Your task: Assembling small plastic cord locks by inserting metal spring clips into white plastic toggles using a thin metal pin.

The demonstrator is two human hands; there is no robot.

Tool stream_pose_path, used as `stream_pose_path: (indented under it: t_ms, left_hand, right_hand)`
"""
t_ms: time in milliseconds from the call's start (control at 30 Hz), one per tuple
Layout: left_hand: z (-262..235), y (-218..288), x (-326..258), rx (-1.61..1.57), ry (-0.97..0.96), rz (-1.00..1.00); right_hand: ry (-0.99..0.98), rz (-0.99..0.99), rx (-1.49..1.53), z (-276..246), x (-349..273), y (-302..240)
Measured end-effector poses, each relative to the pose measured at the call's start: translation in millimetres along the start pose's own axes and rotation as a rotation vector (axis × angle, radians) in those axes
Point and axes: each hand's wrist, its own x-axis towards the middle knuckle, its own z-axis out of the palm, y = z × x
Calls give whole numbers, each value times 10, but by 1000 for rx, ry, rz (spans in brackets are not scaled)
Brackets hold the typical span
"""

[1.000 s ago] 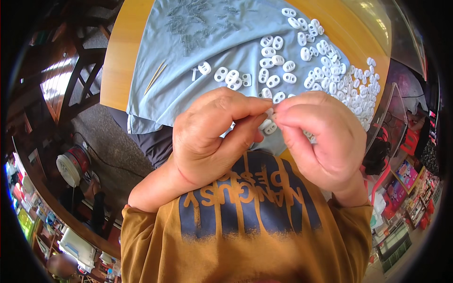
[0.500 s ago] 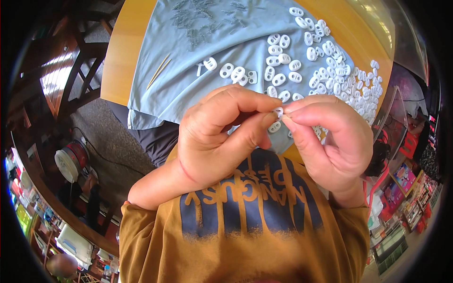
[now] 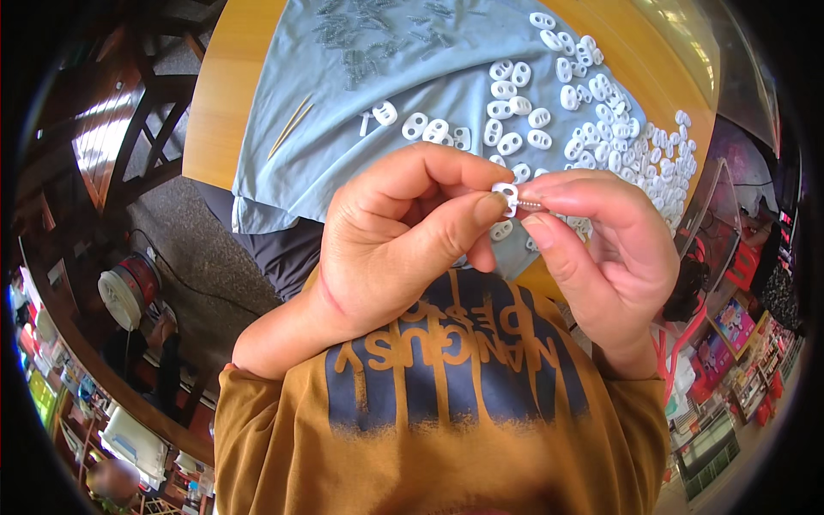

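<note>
Item in grip: I see one small white plastic piece (image 3: 505, 196), pinched between thumb and forefinger of my left hand (image 3: 395, 245), fingers closed tight on it, held up near the centre of the view above the chest. My right hand (image 3: 605, 249) meets it from the 3 o'clock side, thumb and forefinger closed on a thin metal pin or spring (image 3: 530, 204) whose end touches the white piece; which of the two it is I cannot tell. The two hands touch at the fingertips. Behind the grip, toward 12 o'clock: a light blue cloth (image 3: 343, 112) spread over a round wooden table (image 3: 215, 112). On the cloth, from 12 to 2 o'clock, a scatter of white two-holed plastic pieces (image 3: 592, 112), densest toward the table's right edge, with a loose row of them just above my left knuckles. At 11 to 12 o'clock on the cloth, a heap of small grey metal parts (image 3: 378, 34). At 10 o'clock from the grip, two thin wooden sticks (image 3: 290, 129) lying slantwise on the cloth. Toward 6 o'clock, an ochre shirt (image 3: 429, 429) with dark blue print. At 9 o'clock, on the floor, a cable reel (image 3: 124, 292).
</note>
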Motion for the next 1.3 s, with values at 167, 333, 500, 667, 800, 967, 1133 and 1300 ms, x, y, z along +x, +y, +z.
stream_pose_path:
  t_ms: [167, 333, 500, 667, 800, 967, 1133, 1300]
  left_hand:
    - [-4, -5, 0, -10, 6, -10]
    - [-31, -11, -8, -17, -42, -30]
    - [22, -29, -33, -11, -2, -20]
    - [-39, -77, -31, 639, -50, 463]
    - [-43, -82, -40, 654, -30, 425]
    - [3, -53, -56, 162, 26, 108]
    - [0, -31, -41, 72, 41, 22]
    - [5, -37, -39, 43, 39, -1]
  right_hand:
    - [8, 27, -35, -5, -4, -17]
    - [13, -6, -68, 17, 32, 1]
    - [44, -87, -205, 62, 74, 20]
    - [78, -104, -229, 105, 75, 43]
    - [61, -38, -181, 115, 73, 37]
    - [73, -88, -117, 112, 68, 79]
    - [-13, -14, -91, 71, 56, 19]
    - [27, -90, -163, 90, 87, 78]
